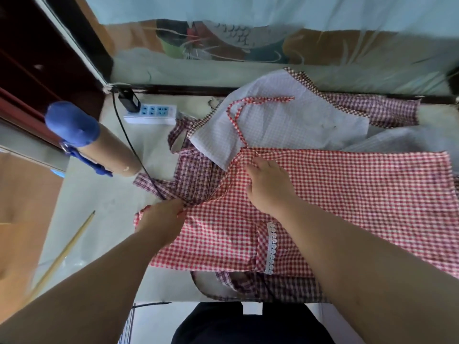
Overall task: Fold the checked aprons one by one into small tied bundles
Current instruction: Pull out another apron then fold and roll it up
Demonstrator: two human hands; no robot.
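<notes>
Apron (347,194) in left hand (161,219), right hand (268,187) flat

Head-worn view, steeply down, close over table (159,286)

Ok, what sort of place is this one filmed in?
Probably a small home workshop rather than a factory: a pale table piled with checked aprons, a power strip at its far edge, and a cardboard roll lying on the left.

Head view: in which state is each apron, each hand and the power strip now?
red checked apron, spread flat, uppermost, not yet bundled.
dark checked apron, crumpled, partly under the red one.
left hand, grips the red apron's edge.
right hand, flat, presses on the red apron.
power strip, one plug in.
</notes>
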